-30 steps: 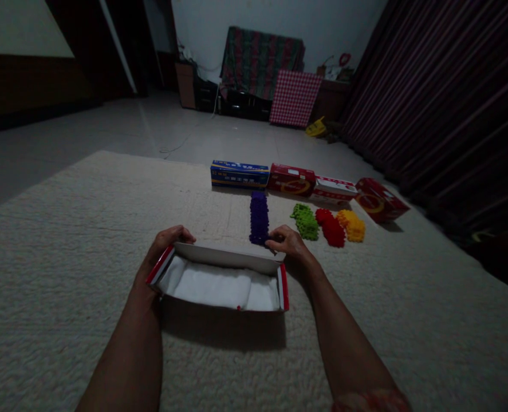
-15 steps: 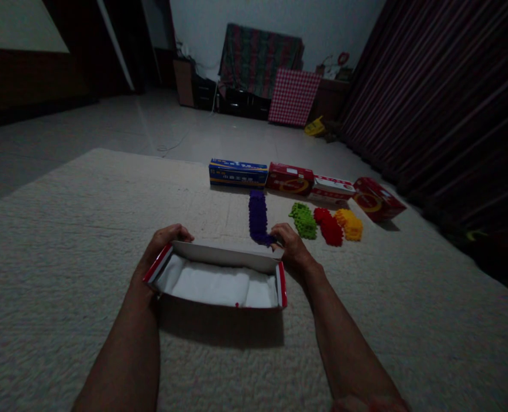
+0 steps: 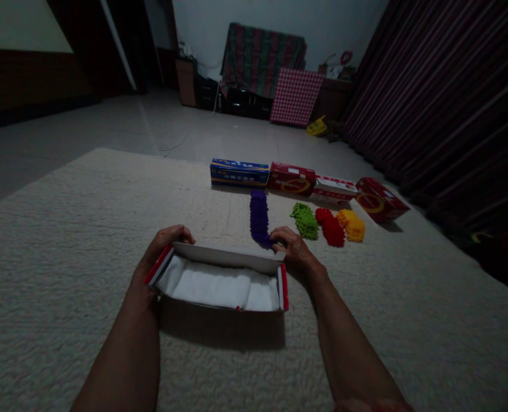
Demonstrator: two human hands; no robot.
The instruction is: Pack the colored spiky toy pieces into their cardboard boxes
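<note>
Between my hands is an open cardboard box [image 3: 228,254] with red ends, tilted so that its inside shows. White folded padding [image 3: 215,286] that looks like cloth or tissue lies in it. My left hand [image 3: 165,243] grips the box's left end, fingers curled behind the far wall. At the far right corner, my right hand [image 3: 292,246] holds the box, its fingers bent close to the near end of a purple bumpy strip [image 3: 259,217]. Whether those fingers touch the strip I cannot tell. Green [image 3: 305,220], red [image 3: 331,227] and yellow [image 3: 351,225] bumpy pieces lie to the right.
A blue box [image 3: 239,174], a red box [image 3: 291,180], a white and red box [image 3: 333,190] and another red box [image 3: 380,200] line the far side of the pale quilted mat [image 3: 86,229]. A dark curtain [image 3: 442,91] hangs at right.
The view has shifted very slightly. Both hands keep their hold on the box, and the boxes and coloured pieces stay where they were.
</note>
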